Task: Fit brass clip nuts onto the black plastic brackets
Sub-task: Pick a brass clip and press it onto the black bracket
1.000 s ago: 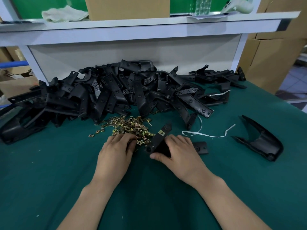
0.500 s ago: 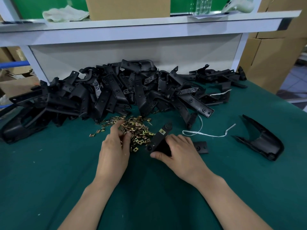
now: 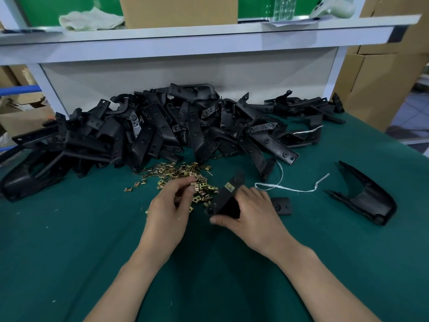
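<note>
1. Since one second ago, the left hand [image 3: 169,205] has lifted off the loose clip nuts [image 3: 181,173]. Its fingers, then flat, now curl with the thumb meeting the fingertips. Whether they pinch a nut cannot be told.
2. The right hand [image 3: 253,214] is unchanged and grasps the black bracket [image 3: 226,198].
3. The surface is a green mat [image 3: 69,252]. A bracket heap [image 3: 162,131] lies at the far side, below a white shelf [image 3: 209,36]. A white string [image 3: 290,189] lies to the right.
4. The black bracket is tilted, just right of the left hand, and carries one fitted nut [image 3: 229,187]. The loose clip nuts lie under and beyond the left fingertips.
</note>
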A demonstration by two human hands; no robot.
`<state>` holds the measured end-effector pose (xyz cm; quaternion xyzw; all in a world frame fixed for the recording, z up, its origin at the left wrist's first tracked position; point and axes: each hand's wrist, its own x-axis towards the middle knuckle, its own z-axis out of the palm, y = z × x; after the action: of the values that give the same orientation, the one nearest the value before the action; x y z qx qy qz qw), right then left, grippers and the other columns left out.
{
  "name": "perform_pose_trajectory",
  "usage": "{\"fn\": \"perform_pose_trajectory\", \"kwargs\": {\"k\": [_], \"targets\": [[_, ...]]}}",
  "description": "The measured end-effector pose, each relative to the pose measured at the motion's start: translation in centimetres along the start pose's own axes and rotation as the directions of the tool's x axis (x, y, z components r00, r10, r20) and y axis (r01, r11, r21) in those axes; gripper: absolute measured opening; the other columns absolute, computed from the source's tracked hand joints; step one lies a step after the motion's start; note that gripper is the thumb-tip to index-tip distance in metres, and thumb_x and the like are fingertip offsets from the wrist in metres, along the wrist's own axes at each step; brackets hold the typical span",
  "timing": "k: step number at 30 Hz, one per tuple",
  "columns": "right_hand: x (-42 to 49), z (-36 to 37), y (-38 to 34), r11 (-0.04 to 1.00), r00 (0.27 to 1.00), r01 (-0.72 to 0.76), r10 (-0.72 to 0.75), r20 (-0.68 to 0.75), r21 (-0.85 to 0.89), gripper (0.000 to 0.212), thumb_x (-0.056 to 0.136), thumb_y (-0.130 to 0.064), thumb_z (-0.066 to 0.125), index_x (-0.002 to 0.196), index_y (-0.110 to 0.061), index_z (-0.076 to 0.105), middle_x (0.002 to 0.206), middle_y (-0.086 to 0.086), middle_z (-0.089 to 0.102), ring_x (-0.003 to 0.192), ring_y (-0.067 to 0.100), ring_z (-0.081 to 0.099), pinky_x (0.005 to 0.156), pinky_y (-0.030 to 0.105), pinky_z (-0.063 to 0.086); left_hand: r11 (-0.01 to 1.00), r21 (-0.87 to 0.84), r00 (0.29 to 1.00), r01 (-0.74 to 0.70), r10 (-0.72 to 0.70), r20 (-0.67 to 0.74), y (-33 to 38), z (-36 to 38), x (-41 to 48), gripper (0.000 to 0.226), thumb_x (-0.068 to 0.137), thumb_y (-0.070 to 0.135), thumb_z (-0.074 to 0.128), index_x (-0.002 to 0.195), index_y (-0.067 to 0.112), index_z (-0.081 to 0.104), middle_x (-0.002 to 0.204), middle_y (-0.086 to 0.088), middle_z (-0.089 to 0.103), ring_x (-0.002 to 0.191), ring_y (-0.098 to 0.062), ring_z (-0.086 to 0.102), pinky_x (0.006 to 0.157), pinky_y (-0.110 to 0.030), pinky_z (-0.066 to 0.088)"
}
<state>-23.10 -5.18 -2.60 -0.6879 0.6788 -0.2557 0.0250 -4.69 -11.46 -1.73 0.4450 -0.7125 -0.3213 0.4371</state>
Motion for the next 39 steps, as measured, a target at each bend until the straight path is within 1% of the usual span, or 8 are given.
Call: {"fn": "perform_pose_trajectory", "kwargs": {"k": [3,7,12,17,24,29,32,39], "targets": [[0.1,-0.4,-0.4,0.996,0.999,0.003,0.000,-0.039,0.088,0.061,0.068,-0.084,0.049,0.113,-0.043,0.049,0.102,-0.018,0.058,0.100,0.009,0.048,0.086,0.024,0.021,0.998,-0.048,0.995,-0.049,0.053,0.082,0.9,0.4,-0.5,0.023,0.101,0.020,0.057,0.112,0.037,0.067,0.100,0.024,0.069,0.093,0.003,0.063,0.076,-0.004,0.043],[0.1,-0.6,-0.6,0.979,0.990,-0.020,0.047,-0.131,0.202,0.048,0.066,-0.069,0.060,0.107,-0.054,0.039,0.105,-0.028,0.057,0.105,0.001,0.049,0.095,0.017,0.019,0.992,-0.043,0.974,-0.119,0.125,0.187,1.8,1.0,-1.1,0.025,0.101,0.017,0.054,0.119,0.028,0.067,0.109,0.016,0.068,0.099,0.002,0.062,0.082,-0.005,0.042],[0.1,-1.0,-0.9,0.967,0.984,-0.007,0.052,-0.168,0.256,0.033,0.067,-0.056,0.059,0.096,-0.050,0.045,0.092,-0.023,0.057,0.097,0.003,0.049,0.096,0.024,0.026,0.991,-0.101,0.967,-0.082,0.104,0.232,2.1,1.3,-1.5,0.022,0.102,0.016,0.055,0.117,0.028,0.066,0.104,0.025,0.070,0.094,0.005,0.065,0.076,-0.003,0.043],[0.0,-0.9,-1.0,0.954,0.979,-0.009,0.069,-0.190,0.298,0.031,0.070,-0.042,0.071,0.092,-0.048,0.050,0.089,-0.029,0.056,0.097,0.003,0.050,0.098,0.018,0.027,0.988,-0.152,0.970,-0.038,0.073,0.234,2.0,1.2,-1.4,0.021,0.102,0.017,0.055,0.116,0.028,0.067,0.104,0.024,0.071,0.096,0.002,0.066,0.078,-0.006,0.045],[0.2,-1.1,-1.3,0.975,0.981,-0.017,0.060,-0.186,0.224,0.026,0.067,-0.049,0.062,0.090,-0.039,0.054,0.089,-0.014,0.061,0.093,0.012,0.053,0.096,0.030,0.032,0.985,-0.171,0.977,-0.013,0.050,0.208,1.9,1.1,-1.3,0.022,0.103,0.017,0.053,0.113,0.030,0.067,0.098,0.024,0.070,0.092,0.001,0.065,0.075,-0.007,0.044],[0.0,-0.7,-1.1,0.983,0.983,0.000,0.034,-0.181,0.183,0.048,0.068,-0.050,0.065,0.114,-0.036,0.061,0.097,-0.023,0.057,0.104,0.007,0.047,0.096,0.025,0.027,0.982,-0.189,0.986,-0.002,0.034,0.166,2.0,0.9,-1.2,0.031,0.103,0.011,0.050,0.107,0.033,0.071,0.087,0.024,0.063,0.079,0.002,0.059,0.068,-0.007,0.040],[0.0,-0.7,-1.0,0.978,0.980,0.011,0.030,-0.195,0.208,0.040,0.068,-0.049,0.066,0.107,-0.041,0.057,0.093,-0.029,0.051,0.102,0.004,0.047,0.095,0.023,0.026,0.984,-0.175,0.982,-0.033,0.065,0.179,2.1,0.8,-1.3,0.034,0.102,0.009,0.050,0.108,0.034,0.072,0.086,0.018,0.060,0.073,0.000,0.056,0.064,-0.008,0.038],[0.0,-0.7,-1.2,0.969,0.976,0.044,0.010,-0.216,0.244,0.033,0.066,-0.055,0.057,0.093,-0.053,0.038,0.090,-0.019,0.059,0.093,0.005,0.048,0.094,0.024,0.029,0.981,-0.190,0.960,0.032,0.023,0.279,2.2,0.9,-1.6,0.027,0.103,0.015,0.051,0.117,0.032,0.065,0.099,0.020,0.072,0.091,-0.003,0.067,0.074,-0.008,0.047]]}}
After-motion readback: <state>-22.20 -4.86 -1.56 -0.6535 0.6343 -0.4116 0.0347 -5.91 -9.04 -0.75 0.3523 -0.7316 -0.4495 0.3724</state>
